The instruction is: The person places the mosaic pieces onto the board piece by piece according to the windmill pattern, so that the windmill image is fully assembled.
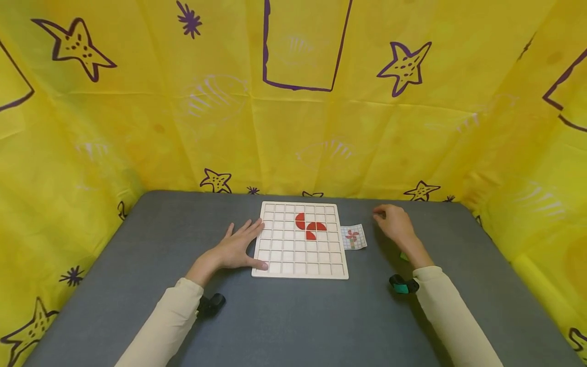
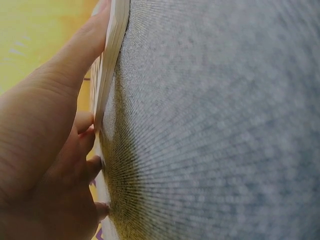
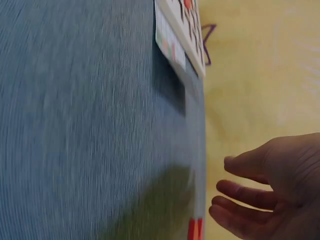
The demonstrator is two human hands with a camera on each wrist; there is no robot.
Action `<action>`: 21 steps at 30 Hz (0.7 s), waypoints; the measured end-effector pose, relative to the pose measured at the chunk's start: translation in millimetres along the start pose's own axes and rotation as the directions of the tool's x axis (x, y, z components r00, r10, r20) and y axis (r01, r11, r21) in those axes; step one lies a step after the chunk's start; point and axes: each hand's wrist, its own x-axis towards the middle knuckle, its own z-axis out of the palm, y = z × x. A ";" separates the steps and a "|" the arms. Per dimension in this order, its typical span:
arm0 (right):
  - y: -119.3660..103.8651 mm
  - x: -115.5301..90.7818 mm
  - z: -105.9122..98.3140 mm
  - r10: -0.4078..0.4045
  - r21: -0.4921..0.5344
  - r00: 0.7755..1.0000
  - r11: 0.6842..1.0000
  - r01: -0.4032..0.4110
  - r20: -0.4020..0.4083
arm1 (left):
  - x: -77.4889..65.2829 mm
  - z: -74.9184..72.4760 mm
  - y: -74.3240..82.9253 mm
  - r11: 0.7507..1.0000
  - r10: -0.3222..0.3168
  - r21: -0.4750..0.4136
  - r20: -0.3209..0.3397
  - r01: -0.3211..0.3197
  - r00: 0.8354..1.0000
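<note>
A pale wooden grid board (image 1: 300, 265) lies on the table, with several red quarter-round pieces (image 1: 310, 235) set in its upper right cells. My left hand (image 1: 235, 250) is spread along the board's left side, the thumb on its lower left corner and the fingertips at the edge further up; the left wrist view shows the thumb (image 2: 75, 55) over the rim. A small printed card (image 1: 354, 237) with a pinwheel picture sits against the board's right edge. To the right of the card, above the table, is my right hand (image 1: 394, 221), fingers loosely bent and holding nothing.
Partly hidden beneath the right forearm, a green piece (image 1: 404, 256) lies on the grey table (image 1: 293, 326). In the right wrist view a red object (image 3: 195, 229) shows below the hand. Yellow patterned cloth (image 1: 293, 127) hangs behind the table and at both sides.
</note>
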 end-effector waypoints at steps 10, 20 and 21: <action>26.7 -9.6 -18.5 0.060 0.004 0.996 0.998 -0.061 0.066 | -2.1 0.3 -0.6 1.000 0.004 0.006 -0.005 -0.004 1.000; 41.5 -7.5 -19.9 0.046 -0.031 0.989 0.999 -0.043 0.138 | -1.2 0.7 -1.5 1.000 0.002 0.008 -0.005 -0.002 1.000; 41.9 -7.1 -20.1 0.045 -0.033 0.989 0.999 -0.041 0.141 | -1.0 0.7 -1.5 1.000 0.004 0.009 -0.008 -0.004 1.000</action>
